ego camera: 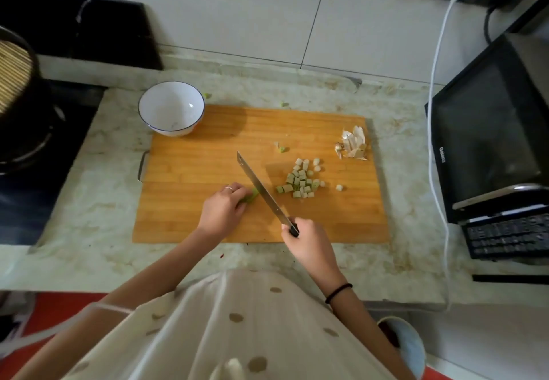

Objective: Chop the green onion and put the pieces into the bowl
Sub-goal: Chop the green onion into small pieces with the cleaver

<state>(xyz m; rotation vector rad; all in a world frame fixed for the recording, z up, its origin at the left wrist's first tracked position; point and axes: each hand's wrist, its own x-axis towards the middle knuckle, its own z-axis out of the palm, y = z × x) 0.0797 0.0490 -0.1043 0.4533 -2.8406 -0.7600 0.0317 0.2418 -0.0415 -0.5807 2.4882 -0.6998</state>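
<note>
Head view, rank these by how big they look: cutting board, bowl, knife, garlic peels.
1. cutting board
2. bowl
3. knife, which is longer than the bowl is wide but far thinner, so this pair is unsure
4. garlic peels

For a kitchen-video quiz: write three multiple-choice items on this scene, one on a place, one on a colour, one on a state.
1. Where is the bowl? A. on the floor B. at the cutting board's far left corner C. in a sink
2. The bowl's rim line is: A. red B. green C. blue
3. The right hand is: A. gripping the knife B. flat and open C. holding a cup
Key: B, it overlaps that corner; C, a thin blue line rings it; A, it clasps the handle.
</note>
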